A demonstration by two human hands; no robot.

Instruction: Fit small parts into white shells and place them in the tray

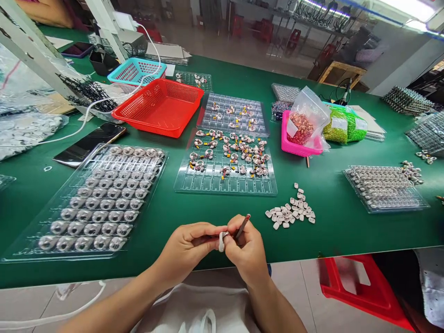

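Near the front edge of the table, my left hand (192,247) pinches a small white curved plastic part (222,241) between thumb and fingertips. My right hand (248,252) meets it from the other side, its thumb at the part. A slim dark tool, which looks like tweezers (243,225), is gripped in my right hand, with its brownish end pointing up. The fingertips hide the tool's other end. Small white rounded pieces (293,209) lie loose to the right of my hands. Ahead, a clear tray (183,182) carries small white parts with wires and yellow tabs.
A clear tray of silvery rounded parts (83,243) lies at left, beside a phone (90,143). Behind stand a red basket (157,108) and a blue basket (137,69). At right are a pink bin (300,148), green bags (347,124) and another filled tray (385,187).
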